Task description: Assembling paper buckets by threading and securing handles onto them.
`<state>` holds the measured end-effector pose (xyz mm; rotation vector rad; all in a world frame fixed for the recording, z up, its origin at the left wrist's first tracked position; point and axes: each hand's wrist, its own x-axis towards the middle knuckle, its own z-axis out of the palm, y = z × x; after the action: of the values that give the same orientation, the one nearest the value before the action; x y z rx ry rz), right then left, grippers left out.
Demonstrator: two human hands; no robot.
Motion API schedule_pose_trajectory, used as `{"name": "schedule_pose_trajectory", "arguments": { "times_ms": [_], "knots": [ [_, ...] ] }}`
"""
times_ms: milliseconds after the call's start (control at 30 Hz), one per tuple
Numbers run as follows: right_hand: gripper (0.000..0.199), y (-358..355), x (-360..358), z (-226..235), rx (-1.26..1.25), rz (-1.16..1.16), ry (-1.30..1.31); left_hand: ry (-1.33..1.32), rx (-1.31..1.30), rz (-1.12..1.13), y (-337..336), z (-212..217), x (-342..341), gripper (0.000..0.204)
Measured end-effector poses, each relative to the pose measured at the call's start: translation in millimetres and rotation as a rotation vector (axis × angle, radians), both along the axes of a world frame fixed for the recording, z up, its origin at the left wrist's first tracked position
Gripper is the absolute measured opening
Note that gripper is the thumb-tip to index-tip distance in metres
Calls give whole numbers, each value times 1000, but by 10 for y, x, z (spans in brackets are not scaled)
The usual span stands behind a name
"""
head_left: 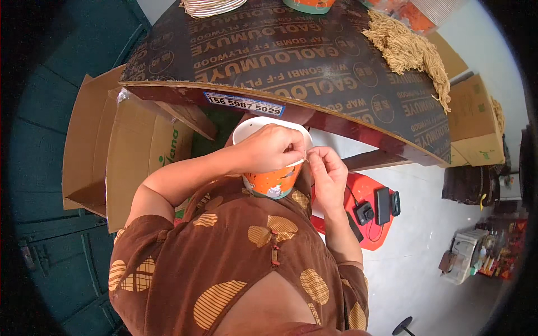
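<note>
Fingers (296, 150) of both hands meet at the right side of the rim of an orange paper cup with a white inside (273, 182), pinched together there on something too small to make out. The left hand (269, 148) lies across the cup's open mouth, covering most of it, and the right hand (328, 173) comes in from the cup's right, its fingertips touching the rim beside the left ones. The cup is upright, held close to the chest, just below the near edge of the dark plywood bench (291, 56). On that bench, well apart from the hands, lies a heap of tan dried noodles (409, 50). Open brown cardboard boxes (112, 151) stand at the left, and a red plastic stool (370, 210) carrying small black devices sits at the right.
</note>
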<state>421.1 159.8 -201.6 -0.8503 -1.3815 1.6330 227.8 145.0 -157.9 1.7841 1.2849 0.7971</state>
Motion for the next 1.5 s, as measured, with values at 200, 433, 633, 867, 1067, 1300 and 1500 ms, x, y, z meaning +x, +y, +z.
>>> {"name": "schedule_pose_trajectory", "arguments": {
  "times_ms": [200, 433, 633, 867, 1067, 1300, 1500],
  "knots": [
    [11, 17, 118, 29, 336, -19, -408, -33, -3, -3, 9, -72, -29, 11],
    [9, 24, 133, -11, 473, 4, -422, -28, 9, -43, 9, -39, -21, 10],
    [8, 61, 189, 50, 466, 14, -181, -39, 34, -37, 3, -69, -35, 8],
    [9, 49, 179, 24, 67, 118, 325, -35, 47, -41, 10, -92, -45, 7],
    [11, 53, 183, 6, -62, 140, 482, 0, 5, -53, 8, -69, -62, 9],
    [12, 69, 168, -26, -55, 69, 427, 7, -11, -65, -8, -29, -55, 9],
    [12, 139, 209, -162, -79, 93, 399, 41, -24, -101, 18, -97, -84, 9]
  ]
}}
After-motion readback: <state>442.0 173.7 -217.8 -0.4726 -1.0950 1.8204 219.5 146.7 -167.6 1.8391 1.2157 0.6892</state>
